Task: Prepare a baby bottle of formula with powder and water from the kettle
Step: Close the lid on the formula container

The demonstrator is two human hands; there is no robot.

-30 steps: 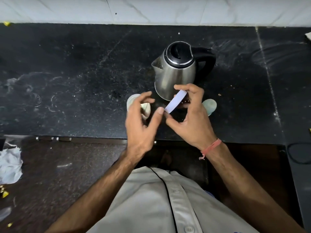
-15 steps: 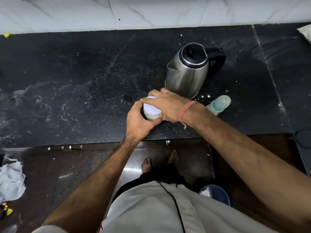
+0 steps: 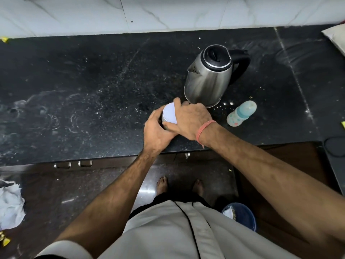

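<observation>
Formula powder tin (image 3: 169, 114), frame centre, capped.
Left hand (image 3: 156, 130) wraps its body to steady it; right hand (image 3: 190, 118) clasps the lid, apparently seating it.

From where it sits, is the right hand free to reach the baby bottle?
Probably not right away: the right hand grips the lid of the container. Once released, the path to the baby bottle looks open over bare counter.

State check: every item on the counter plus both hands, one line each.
kettle: upright, lid closed, untouched
baby bottle: upright, capped, right of the kettle, untouched
formula tin: on counter, white lid on
left hand: grips the tin's side
right hand: grips the tin's lid
</observation>
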